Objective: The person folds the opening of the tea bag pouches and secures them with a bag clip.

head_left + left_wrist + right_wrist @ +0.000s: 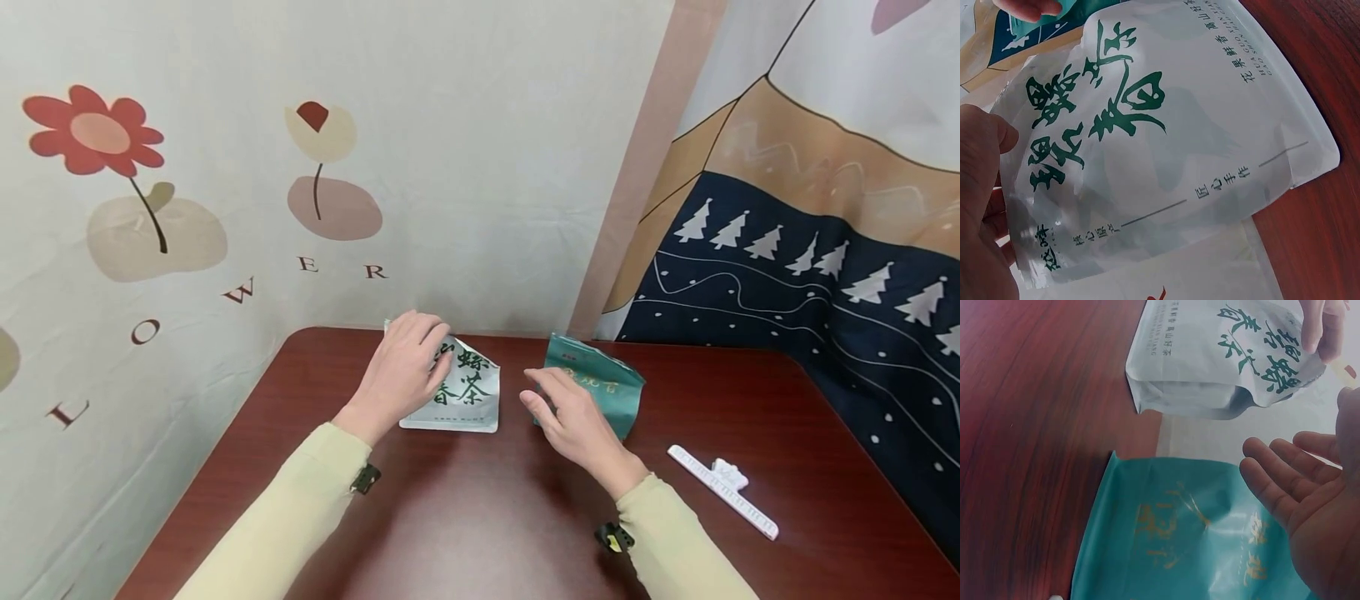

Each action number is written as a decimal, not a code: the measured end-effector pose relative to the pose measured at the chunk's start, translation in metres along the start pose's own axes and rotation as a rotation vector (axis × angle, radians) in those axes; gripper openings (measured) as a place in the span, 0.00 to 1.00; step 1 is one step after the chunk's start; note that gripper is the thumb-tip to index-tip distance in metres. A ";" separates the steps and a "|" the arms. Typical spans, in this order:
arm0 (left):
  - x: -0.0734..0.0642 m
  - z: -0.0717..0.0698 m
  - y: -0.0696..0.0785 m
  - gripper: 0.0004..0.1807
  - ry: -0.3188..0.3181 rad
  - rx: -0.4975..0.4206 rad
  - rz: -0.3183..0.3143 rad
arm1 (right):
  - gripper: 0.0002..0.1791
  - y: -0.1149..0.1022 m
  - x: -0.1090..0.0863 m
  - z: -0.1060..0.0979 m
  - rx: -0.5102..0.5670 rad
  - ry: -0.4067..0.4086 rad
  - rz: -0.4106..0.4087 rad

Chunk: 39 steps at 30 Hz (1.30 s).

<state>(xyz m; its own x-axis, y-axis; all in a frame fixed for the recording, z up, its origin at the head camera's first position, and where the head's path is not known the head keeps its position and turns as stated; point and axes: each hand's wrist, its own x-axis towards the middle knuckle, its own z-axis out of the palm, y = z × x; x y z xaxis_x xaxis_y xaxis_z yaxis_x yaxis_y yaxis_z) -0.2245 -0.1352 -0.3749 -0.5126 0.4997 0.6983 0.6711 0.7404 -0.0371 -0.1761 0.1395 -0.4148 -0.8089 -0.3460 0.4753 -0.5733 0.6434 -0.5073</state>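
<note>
A white tea pouch (472, 410) with green Chinese lettering stands on the table, a little left of centre. My left hand (408, 360) pinches its top edge, the thumb on the printed face and fingers behind, as the left wrist view shows. To the right is a green tea pouch (618, 400) with gold lettering. In front of it hovers my right hand (576, 421), fingers extended and nothing held. The right wrist view shows that palm beside the green pouch (1172, 544); whether it touches cannot be told.
On the right of the brown table (420, 517) lies a white bag clip (723, 490). A cloth (487, 167) with printed flowers hangs behind the table's far edge. Another cloth (795, 292), dark with trees, hangs at the right.
</note>
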 end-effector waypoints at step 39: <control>0.007 0.023 0.007 0.22 -0.061 0.070 -0.115 | 0.05 -0.024 0.046 0.051 0.305 0.108 0.102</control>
<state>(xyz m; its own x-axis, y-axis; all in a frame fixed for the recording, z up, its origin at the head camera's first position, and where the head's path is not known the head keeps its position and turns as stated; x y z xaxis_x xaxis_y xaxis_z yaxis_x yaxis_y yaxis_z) -0.2361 -0.1165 -0.3869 -0.6174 0.4343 0.6559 0.5679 0.8231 -0.0104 -0.2059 0.0731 -0.4173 -0.8548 -0.2055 0.4765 -0.5161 0.4311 -0.7401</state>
